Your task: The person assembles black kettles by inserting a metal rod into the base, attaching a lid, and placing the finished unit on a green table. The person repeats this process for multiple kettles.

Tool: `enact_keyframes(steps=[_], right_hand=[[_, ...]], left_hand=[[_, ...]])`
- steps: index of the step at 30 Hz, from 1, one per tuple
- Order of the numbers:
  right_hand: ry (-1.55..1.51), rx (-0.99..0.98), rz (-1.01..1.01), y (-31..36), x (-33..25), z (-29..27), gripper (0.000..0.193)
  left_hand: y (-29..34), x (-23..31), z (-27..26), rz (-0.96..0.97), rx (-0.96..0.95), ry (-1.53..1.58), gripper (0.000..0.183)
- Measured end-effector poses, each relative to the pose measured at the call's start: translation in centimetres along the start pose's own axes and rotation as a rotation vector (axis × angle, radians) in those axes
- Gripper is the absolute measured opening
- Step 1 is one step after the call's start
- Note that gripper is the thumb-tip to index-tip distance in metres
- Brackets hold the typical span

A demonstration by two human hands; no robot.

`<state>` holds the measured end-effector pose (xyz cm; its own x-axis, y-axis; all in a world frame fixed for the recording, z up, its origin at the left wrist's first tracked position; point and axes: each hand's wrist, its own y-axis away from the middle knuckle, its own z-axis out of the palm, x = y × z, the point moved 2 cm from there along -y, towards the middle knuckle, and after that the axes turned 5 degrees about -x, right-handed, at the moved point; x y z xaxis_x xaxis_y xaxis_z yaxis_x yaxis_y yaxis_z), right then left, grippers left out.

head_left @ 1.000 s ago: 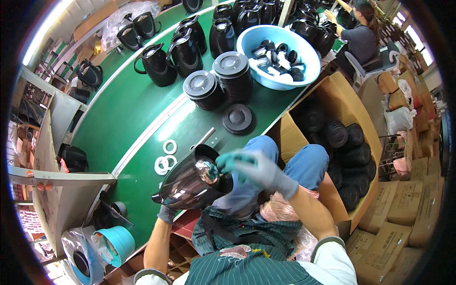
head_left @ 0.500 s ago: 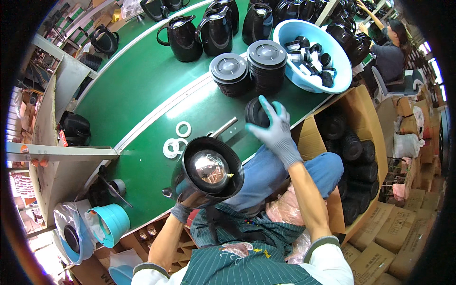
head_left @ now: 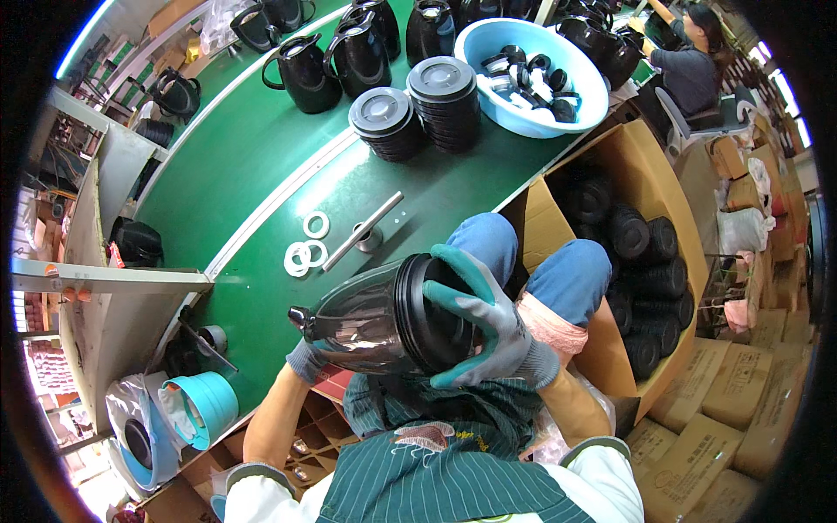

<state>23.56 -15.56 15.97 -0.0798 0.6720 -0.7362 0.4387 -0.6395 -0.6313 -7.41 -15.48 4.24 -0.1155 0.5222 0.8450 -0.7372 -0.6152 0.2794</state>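
Note:
Over my lap a glossy black jug (head_left: 362,327) lies on its side, its spout end pointing left and its open bottom end toward the right. My left hand (head_left: 305,359), in a grey glove, supports it from the left and below; most of its fingers are hidden behind the jug. My right hand (head_left: 497,327), in a grey glove with teal fingertips, grips a black round base cap (head_left: 445,336) against the jug's bottom rim. Whether the cap's thread has caught cannot be seen.
On the green bench (head_left: 261,327) lie white rings (head_left: 298,259) and a metal bar tool (head_left: 362,231). Farther off stand stacked black caps (head_left: 384,122), black jugs (head_left: 303,74) and a blue basin (head_left: 532,122) of small parts. A carton (head_left: 645,235) of black caps is right; a co-worker sits beyond.
My right hand has brought the black cap down from above the bench onto the jug's open end. The jug has turned from facing up to lying sideways, and the view has shifted.

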Motion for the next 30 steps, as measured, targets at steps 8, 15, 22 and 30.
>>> enact_keyframes(steps=[8, 15, 22, 30], right_hand=[[-0.122, 0.207, 0.532, 1.9, -2.8, -0.6, 0.111], [-0.301, 0.096, 0.879, 6.4, -0.3, -1.0, 0.066], [0.339, -0.083, 0.430, 4.8, -3.1, -3.3, 0.125], [-0.527, 0.369, 0.643, 7.5, -1.2, -0.8, 0.082]], left_hand=[[0.6, 4.5, 1.0, 0.237, 0.162, -0.275, 0.046], [-0.8, 13.0, 7.6, 0.796, 0.552, -1.472, 0.030], [-0.9, 8.6, 4.0, 0.254, 0.588, -0.976, 0.028], [-1.6, 14.2, 9.8, 0.972, 0.381, -1.786, 0.034]])
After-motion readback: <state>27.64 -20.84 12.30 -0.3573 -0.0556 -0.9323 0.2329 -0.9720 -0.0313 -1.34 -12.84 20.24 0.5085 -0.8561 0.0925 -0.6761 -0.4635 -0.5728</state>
